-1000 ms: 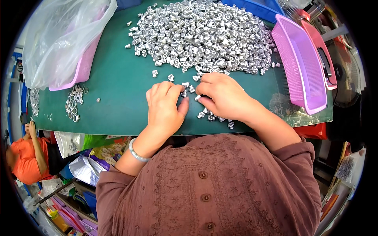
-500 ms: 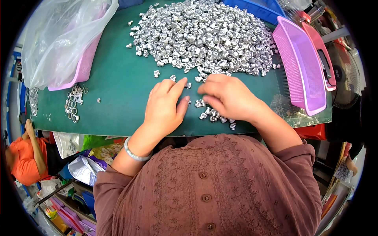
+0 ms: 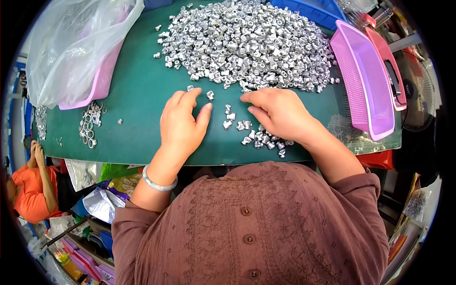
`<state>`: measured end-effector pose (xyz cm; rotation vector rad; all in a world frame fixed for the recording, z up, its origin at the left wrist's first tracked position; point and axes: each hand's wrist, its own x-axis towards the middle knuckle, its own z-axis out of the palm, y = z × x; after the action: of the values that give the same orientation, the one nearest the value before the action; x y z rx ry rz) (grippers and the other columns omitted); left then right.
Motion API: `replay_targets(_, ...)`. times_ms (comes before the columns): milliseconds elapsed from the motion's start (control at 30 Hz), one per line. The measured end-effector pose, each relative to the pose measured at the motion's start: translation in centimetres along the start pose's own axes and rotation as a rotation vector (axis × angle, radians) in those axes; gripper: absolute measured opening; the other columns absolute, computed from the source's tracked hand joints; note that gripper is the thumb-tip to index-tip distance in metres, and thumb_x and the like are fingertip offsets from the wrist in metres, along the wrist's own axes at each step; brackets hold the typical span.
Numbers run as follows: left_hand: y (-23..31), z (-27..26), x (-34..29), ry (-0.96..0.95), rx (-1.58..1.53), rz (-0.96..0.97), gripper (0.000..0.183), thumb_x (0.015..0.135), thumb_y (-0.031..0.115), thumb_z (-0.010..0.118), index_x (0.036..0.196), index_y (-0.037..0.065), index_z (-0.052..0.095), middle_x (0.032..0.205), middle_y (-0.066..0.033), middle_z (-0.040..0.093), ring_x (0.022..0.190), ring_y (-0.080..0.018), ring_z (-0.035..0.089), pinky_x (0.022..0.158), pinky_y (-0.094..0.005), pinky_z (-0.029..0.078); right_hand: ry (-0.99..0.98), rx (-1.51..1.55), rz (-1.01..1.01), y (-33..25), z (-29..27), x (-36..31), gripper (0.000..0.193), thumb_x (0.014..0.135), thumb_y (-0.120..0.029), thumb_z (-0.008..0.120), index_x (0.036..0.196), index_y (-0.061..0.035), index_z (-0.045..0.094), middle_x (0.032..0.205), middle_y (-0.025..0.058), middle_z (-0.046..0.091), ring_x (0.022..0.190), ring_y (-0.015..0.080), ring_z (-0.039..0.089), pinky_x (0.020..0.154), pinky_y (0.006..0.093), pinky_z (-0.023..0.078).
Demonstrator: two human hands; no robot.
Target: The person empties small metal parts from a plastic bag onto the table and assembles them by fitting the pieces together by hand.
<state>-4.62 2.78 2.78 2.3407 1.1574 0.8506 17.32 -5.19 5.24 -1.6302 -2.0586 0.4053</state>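
Observation:
A big heap of small silver ribbed metal pieces covers the far middle of the green table. My left hand is open near the heap's front left, thumb and index finger apart. One loose metal piece lies just right of its index finger, another touches or nearly touches the fingertips. My right hand is also open, thumb and index apart, its other fingers partly hidden. Between the hands lie several loose pieces. A small group of metal pieces sits below my right hand, close to the table's near edge.
On the left stands a pink basket under a clear plastic bag, with metal rings nearby. A purple basket stands at the right, a blue tray behind. A person in orange sits far left.
My left hand has moved left, away from the right hand. The gap between the hands has widened, and loose pieces there now show. My right hand has shifted only slightly, its index finger straighter.

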Motion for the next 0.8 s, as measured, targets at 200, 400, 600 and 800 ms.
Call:
replay_targets(200,-0.1,0.6,0.9,-0.054,0.064,0.094,0.026,0.079,0.009,0.073,0.103,0.005,0.067,0.081,-0.0091,0.057,0.068,-0.025,0.056,0.062,-0.0351,0.047,-0.029,-0.057,0.011,-0.4,-0.4,0.0,0.018,0.086,-0.01,0.061,0.104,-0.0079,0.066,0.089,0.0116,0.067,0.081,0.0323,0.065,0.069,0.0413,0.052)
replay_targets(400,0.4,0.9,0.9,-0.162,-0.044,0.155,0.023,0.08,0.001,0.067,0.103,0.002,0.066,0.087,-0.0104,0.059,0.082,-0.0279,0.059,0.074,-0.0367,0.048,0.041,-0.05,0.091,0.7,-1.2,-1.0,0.013,0.086,-0.011,0.059,0.094,-0.0061,0.068,0.086,0.0109,0.065,0.083,0.0328,0.064,0.072,0.0429,0.051)
replay_targets(600,1.9,1.3,0.2,-0.243,-0.217,0.266,0.026,0.081,-0.002,0.063,0.106,-0.001,0.066,0.093,-0.0112,0.059,0.086,-0.0292,0.057,0.078,-0.0368,0.047,0.04,-0.039,0.071,0.9,-0.2,-1.3,0.022,0.084,-0.005,0.061,0.106,-0.0055,0.066,0.088,0.0116,0.063,0.079,0.0322,0.063,0.068,0.0406,0.051)
replay_targets(800,1.7,1.0,0.3,-0.336,-0.252,0.285,0.021,0.082,-0.002,0.063,0.102,0.0,0.067,0.092,-0.0108,0.059,0.083,-0.0286,0.058,0.075,-0.0364,0.047,-0.064,-0.041,0.03,0.3,-0.8,-1.1,0.023,0.084,-0.006,0.061,0.106,-0.0054,0.066,0.087,0.0113,0.063,0.078,0.0326,0.062,0.069,0.0408,0.05)
